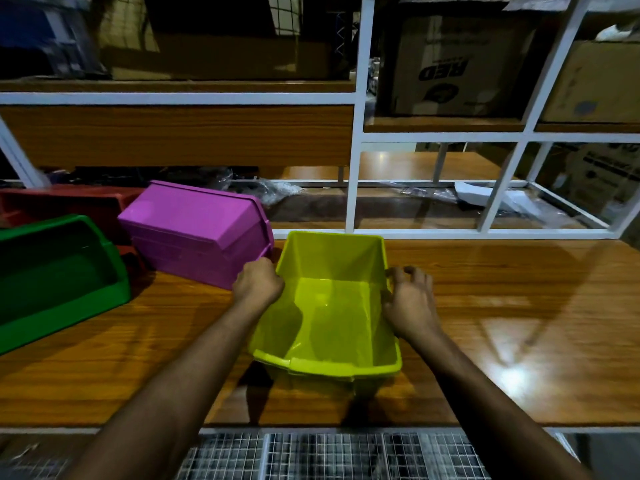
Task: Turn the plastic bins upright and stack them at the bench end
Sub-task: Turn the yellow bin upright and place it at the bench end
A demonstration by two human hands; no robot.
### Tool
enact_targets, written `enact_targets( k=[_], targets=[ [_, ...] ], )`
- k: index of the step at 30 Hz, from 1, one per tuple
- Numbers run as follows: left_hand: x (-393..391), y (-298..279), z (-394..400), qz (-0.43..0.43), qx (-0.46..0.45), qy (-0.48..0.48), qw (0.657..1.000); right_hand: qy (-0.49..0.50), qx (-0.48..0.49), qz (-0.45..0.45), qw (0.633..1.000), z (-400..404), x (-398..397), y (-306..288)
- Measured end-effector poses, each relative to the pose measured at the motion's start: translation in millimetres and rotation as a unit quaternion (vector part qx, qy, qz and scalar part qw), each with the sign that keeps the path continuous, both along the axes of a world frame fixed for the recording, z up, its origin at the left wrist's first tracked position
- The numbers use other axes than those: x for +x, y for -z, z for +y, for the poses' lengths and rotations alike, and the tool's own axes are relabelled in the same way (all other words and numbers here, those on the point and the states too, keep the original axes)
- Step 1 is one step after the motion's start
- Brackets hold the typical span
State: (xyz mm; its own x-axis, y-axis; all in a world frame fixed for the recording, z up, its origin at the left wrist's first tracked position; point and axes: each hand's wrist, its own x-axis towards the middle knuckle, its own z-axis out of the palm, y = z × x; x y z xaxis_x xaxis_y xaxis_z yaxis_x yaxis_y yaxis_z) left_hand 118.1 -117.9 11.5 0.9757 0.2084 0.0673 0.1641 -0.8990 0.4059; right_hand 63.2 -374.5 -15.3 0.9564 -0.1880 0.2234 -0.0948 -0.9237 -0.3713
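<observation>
Between both hands (258,280), upright yellow bin (329,306)

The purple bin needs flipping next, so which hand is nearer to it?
Left. The left hand grips the yellow bin's left wall, right beside the purple bin; the right hand is on the far wall.

Glossy translucent plastic yellow bin (329,306), smooth plastic purple bin (194,230), polished wood-grain bench (502,306).
</observation>
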Motion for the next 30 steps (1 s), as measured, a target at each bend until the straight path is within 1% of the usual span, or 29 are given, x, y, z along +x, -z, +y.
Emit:
enact_targets(
  k=[1,3,4,6,7,8,10,13,18,23,27,30],
  targets=[
    [2.5,1.1,6.5,0.015,-0.048,-0.001,0.999,0.01,0.048,-0.003,0.999,-2.3,2.4,1.6],
    [4.6,5.4,15.5,0.039,-0.164,-0.001,0.986,0.022,0.183,0.032,0.982,-7.7,11.4,5.6],
    [1.9,7.3,17.3,0.05,-0.239,-0.002,0.97,0.029,0.257,0.059,0.964,-8.8,15.4,7.7],
    [-7.9,5.3,16.7,0.09,-0.384,-0.008,0.919,0.042,0.395,0.095,0.913,-9.1,20.7,11.2],
    [-11.8,4.8,16.6,0.11,-0.434,-0.009,0.894,0.044,0.454,0.105,0.884,-10.9,21.7,12.8],
    [-14.0,4.5,17.4,0.122,-0.466,-0.006,0.876,0.045,0.499,0.11,0.858,-13.7,20.9,13.1],
    [-17.5,0.9,18.5,0.138,-0.495,0.008,0.858,0.043,0.55,0.123,0.825,-20.7,12.8,7.8],
    [-18.3,-6.9,10.3,0.173,-0.519,0.062,0.835,0.036,0.57,0.123,0.812,-38.8,-7.3,-3.0],
    [-19.8,-23.1,-42.9,0.22,-0.556,0.158,0.786,0.075,0.615,0.051,0.783,-89.0,-59.9,-15.2],
    [-36.4,-32.8,-141.9,0.262,-0.575,0.26,0.73,0.144,0.635,-0.043,0.758,-166.4,-141.6,-20.5],
    [-70.6,-39.7,-245.9,0.305,-0.546,0.339,0.703,0.214,0.626,-0.128,0.739,-236.8,-225.5,-24.5],
    [-106.9,-39.0,-322.5,0.341,-0.514,0.394,0.682,0.264,0.603,-0.154,0.736,-280.6,-290.3,-24.2]
  ],
)
